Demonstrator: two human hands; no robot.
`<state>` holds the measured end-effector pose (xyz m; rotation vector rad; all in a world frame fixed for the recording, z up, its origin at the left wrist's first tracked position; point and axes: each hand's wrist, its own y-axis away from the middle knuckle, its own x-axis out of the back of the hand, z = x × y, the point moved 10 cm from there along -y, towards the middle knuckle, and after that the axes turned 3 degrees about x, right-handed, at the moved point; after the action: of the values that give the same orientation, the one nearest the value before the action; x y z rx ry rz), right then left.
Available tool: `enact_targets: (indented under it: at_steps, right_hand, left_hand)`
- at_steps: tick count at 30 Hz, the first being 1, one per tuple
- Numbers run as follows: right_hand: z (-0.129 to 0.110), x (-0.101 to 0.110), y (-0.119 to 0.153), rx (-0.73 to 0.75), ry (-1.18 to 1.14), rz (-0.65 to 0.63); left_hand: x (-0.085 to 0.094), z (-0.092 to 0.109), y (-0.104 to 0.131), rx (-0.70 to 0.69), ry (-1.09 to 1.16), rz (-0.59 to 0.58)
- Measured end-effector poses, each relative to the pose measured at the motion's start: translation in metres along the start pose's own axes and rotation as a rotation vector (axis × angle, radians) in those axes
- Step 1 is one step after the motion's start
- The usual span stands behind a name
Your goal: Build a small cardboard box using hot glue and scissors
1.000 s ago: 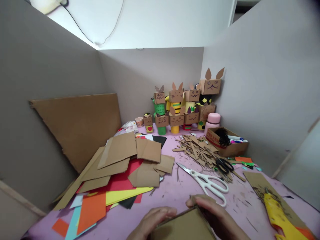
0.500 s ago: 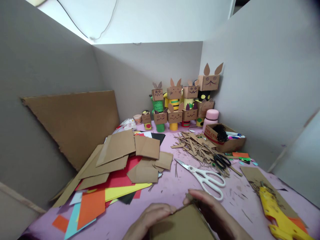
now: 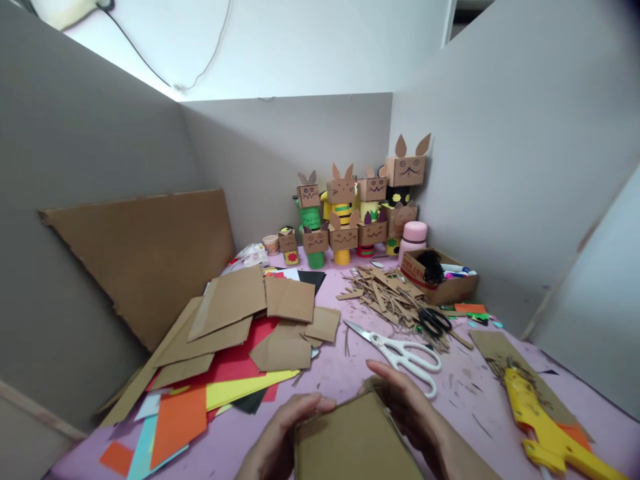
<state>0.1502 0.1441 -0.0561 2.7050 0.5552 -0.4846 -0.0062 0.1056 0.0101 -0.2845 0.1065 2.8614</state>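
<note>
A brown cardboard box (image 3: 355, 440) is at the bottom centre, its flat face toward the camera. My left hand (image 3: 285, 433) wraps round its left side, fingertips at the upper left edge. Along the right edge lies my right hand (image 3: 413, 417), its fingers reaching past the box's upper corner. White-handled scissors (image 3: 400, 352) lie open just beyond my right hand. The yellow glue gun (image 3: 537, 420) rests on a cardboard strip (image 3: 500, 343) at the right. The undersides of both hands are hidden.
Cardboard pieces (image 3: 233, 300) and coloured paper (image 3: 180, 420) are piled at the left. Cardboard scraps (image 3: 383, 293), black-handled scissors (image 3: 435, 322) and an open box (image 3: 453, 290) sit at the right. Behind stand several cardboard animal figures (image 3: 343, 237) and a pink bottle (image 3: 414, 235).
The view has shifted slightly. More of the box's face shows between my hands, and both hands appear a little higher in the picture.
</note>
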Motion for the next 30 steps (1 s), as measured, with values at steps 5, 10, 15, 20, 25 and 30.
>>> enact_targets:
  at_steps: [5, 10, 15, 20, 25, 30]
  right_hand:
    - [-0.033, -0.022, 0.028, 0.238, 0.024, -0.094]
    - [-0.062, -0.042, 0.063, 0.404, 0.038, -0.114]
    - [-0.073, -0.027, 0.060, 0.490, -0.172, 0.033]
    - [-0.054, -0.018, 0.051, 0.261, -0.504, 0.158]
    - [-0.034, -0.039, 0.047, -0.003, -0.623, 0.029]
    - [-0.026, -0.048, 0.046, -0.062, -0.747, -0.014]
  left_hand:
    - [0.000, -0.005, -0.009, 0.092, 0.018, 0.042]
    - [-0.015, 0.022, 0.011, -0.071, 0.048, 0.046]
    - [-0.033, 0.012, 0.009, -0.096, 0.196, -0.092]
    - [-0.045, 0.008, 0.006, -0.021, 0.288, -0.105]
    - [-0.045, 0.009, 0.006, -0.001, 0.227, -0.037]
    - [-0.042, 0.002, -0.001, -0.098, 0.186, 0.004]
